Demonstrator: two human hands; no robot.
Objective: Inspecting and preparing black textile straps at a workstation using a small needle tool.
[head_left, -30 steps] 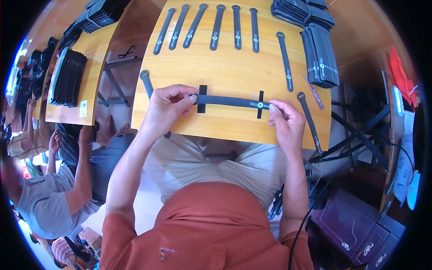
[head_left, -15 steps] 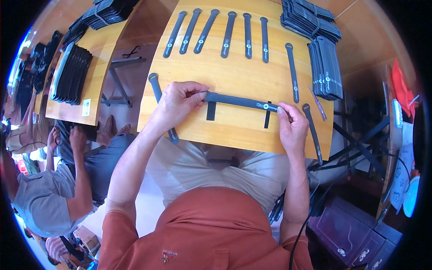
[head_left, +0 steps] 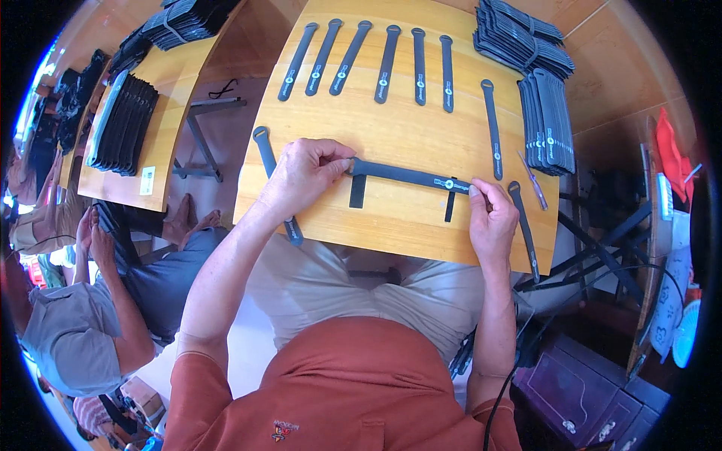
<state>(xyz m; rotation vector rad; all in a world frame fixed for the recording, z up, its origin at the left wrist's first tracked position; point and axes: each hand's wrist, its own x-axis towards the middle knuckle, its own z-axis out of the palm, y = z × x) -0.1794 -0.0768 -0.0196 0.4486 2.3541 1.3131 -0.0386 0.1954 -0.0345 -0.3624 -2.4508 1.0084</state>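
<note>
A dark grey hook-and-loop strap (head_left: 410, 176) is stretched level between my hands, low over the near part of the table. My left hand (head_left: 307, 174) pinches its left end between thumb and fingers. My right hand (head_left: 492, 218) pinches the right end, beside the white printed mark. Below the strap, a wide black strip (head_left: 357, 194) shows near its left end and a thinner black strip (head_left: 450, 206) near its right. Another strap (head_left: 264, 149) lies partly hidden under my left forearm. One more strap (head_left: 524, 229) lies just right of my right hand.
Several similar straps (head_left: 387, 66) lie in a row across the far side of the wooden table (head_left: 323, 128). Strap bundles (head_left: 547, 124) are stacked at its right edge, near a thin purple tool (head_left: 535, 184). At left, a person (head_left: 83, 323) sits by another table (head_left: 154, 161).
The view has shifted slightly. My hands keep the same pinch on both ends of the strap. The hands of the person at left have moved closer together.
</note>
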